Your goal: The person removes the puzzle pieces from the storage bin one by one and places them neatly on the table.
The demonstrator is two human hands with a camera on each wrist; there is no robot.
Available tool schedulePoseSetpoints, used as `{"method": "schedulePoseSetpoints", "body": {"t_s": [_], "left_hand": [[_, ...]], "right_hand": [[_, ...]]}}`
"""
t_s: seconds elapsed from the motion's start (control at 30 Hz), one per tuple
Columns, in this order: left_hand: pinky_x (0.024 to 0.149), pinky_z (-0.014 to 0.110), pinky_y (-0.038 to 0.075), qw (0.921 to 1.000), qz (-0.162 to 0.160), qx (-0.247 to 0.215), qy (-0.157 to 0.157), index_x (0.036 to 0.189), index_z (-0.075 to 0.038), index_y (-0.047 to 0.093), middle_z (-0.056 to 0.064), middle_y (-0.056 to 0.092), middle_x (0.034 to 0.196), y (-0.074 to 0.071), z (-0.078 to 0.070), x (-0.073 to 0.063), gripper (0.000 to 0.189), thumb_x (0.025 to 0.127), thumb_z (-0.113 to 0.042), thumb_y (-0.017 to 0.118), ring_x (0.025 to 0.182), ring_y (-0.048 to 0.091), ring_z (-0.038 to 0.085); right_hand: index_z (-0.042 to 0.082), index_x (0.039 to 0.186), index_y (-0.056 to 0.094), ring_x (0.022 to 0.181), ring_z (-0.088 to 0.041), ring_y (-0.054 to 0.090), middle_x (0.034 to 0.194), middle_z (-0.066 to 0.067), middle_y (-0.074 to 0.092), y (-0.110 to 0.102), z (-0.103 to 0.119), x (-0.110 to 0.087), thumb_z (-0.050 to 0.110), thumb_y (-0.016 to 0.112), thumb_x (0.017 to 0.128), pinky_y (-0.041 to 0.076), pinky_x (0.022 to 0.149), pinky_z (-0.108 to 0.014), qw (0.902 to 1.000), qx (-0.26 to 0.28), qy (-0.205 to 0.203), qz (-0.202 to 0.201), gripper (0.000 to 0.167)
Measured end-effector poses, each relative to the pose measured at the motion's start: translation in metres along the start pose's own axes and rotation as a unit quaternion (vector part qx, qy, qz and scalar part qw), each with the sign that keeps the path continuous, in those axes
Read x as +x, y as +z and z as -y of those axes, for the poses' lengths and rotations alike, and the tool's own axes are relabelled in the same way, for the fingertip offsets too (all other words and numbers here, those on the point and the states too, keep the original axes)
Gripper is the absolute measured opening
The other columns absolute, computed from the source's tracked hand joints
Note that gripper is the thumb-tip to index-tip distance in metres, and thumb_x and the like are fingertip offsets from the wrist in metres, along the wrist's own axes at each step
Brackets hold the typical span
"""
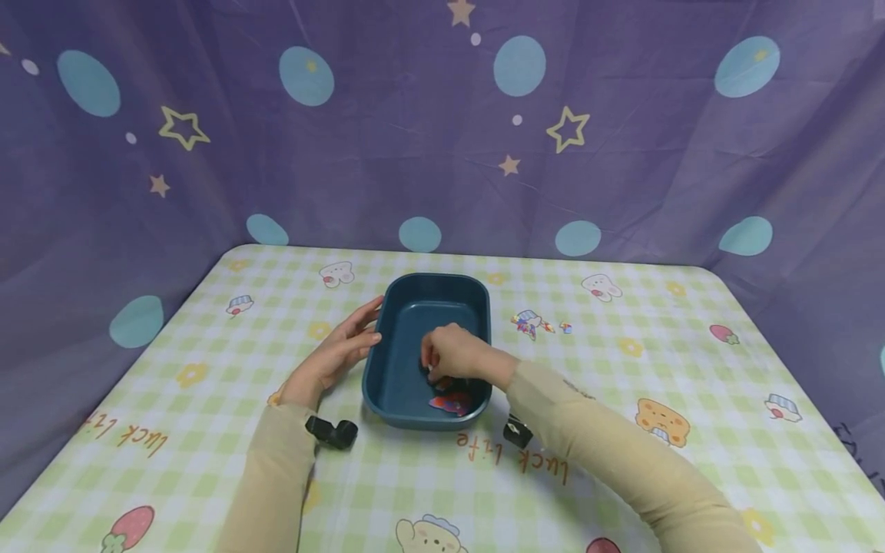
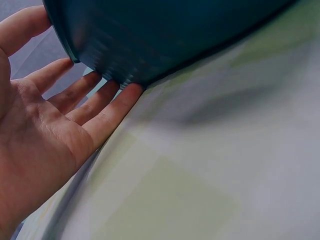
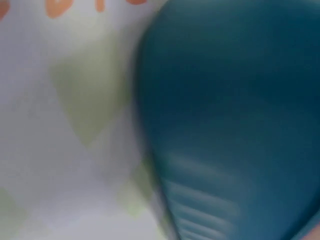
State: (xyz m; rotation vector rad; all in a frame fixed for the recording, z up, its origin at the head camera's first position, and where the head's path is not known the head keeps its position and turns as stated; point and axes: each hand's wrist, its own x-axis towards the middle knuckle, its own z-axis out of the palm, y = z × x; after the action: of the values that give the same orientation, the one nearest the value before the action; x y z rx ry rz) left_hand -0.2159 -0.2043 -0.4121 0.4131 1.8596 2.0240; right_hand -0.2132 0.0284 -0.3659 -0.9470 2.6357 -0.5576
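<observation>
A deep teal rectangular bin (image 1: 427,421) stands on the table. My left hand (image 1: 342,349) touches its left outer wall with spread, mostly straight fingers; in the left wrist view the fingertips (image 2: 131,91) meet the bin's lower side. My right hand (image 1: 456,353) reaches over the right rim into the bin. Its fingers are curled down and seem to pinch a small dark, reddish piece (image 1: 442,382), largely hidden under them. A flat, bright red and blue piece (image 1: 452,403) lies on the bin floor near that hand. The right wrist view shows only the bin's outer wall (image 3: 225,125).
Several small multicoloured pieces (image 1: 527,326) lie on the table to the right of the bin. A green checked cloth (image 1: 228,346) with printed cartoons covers the tabletop. Behind the table hangs a purple curtain (image 1: 415,138). Black wrist cameras (image 1: 332,432) sit low beside the bin.
</observation>
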Motion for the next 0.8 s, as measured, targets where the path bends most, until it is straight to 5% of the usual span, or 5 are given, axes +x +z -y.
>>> {"method": "schedulePoseSetpoints", "body": {"t_s": [0.43,0.8], "left_hand": [[0.087,0.024,0.045,1.0000,-0.004,-0.001,-0.002,0.147,-0.023,0.018,0.009,0.018,0.149,0.002,0.000,0.001,0.065,0.092,-0.009,0.050,0.133,0.024,0.030],[0.087,0.025,0.045,1.0000,-0.004,0.005,0.001,0.146,-0.023,0.019,0.009,0.018,0.148,0.000,0.001,0.001,0.065,0.092,-0.010,0.050,0.132,0.026,0.028]], "right_hand": [[0.011,0.078,0.063,0.063,-0.004,0.058,0.071,0.004,0.064,-0.026,-0.008,-0.019,0.011,0.074,0.075,0.047,0.058,-0.019,0.9954,0.072,-0.025,-0.059,0.011],[0.010,0.083,0.064,0.068,-0.007,0.059,0.076,0.002,0.065,-0.053,-0.034,-0.042,0.015,0.070,0.079,0.048,0.063,-0.024,0.9896,0.086,-0.011,-0.115,0.008]]}}
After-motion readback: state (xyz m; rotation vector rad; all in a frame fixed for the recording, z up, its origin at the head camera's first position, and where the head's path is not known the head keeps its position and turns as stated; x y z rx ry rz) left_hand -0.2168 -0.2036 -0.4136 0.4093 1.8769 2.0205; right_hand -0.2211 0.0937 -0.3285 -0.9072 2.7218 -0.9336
